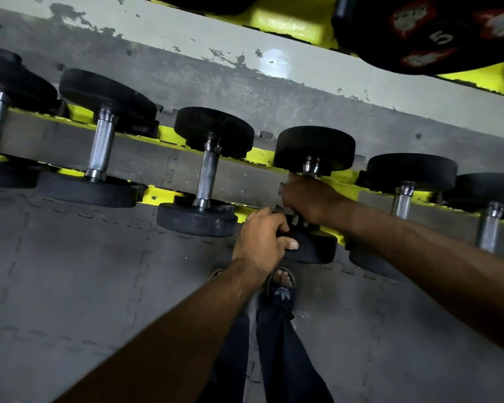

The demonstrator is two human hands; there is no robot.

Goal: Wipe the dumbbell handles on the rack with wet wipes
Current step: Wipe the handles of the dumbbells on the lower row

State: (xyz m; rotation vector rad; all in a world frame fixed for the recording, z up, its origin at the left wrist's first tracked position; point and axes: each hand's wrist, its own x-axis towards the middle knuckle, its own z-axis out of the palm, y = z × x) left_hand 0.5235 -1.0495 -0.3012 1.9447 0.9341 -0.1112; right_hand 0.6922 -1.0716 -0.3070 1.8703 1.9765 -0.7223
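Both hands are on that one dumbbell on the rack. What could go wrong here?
1. The left hand grips the dumbbell by its near head, above a foot in an open sandal; if it rolls off the rack, toes could be hit.
2. The right hand wraps the handle between the heads; its fingers might get pinched.

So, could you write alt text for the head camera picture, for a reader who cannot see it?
The right hand is wrapped round the handle of a dumbbell on a yellow rack, and the left hand grips its near end. Other dumbbells sit on both sides.
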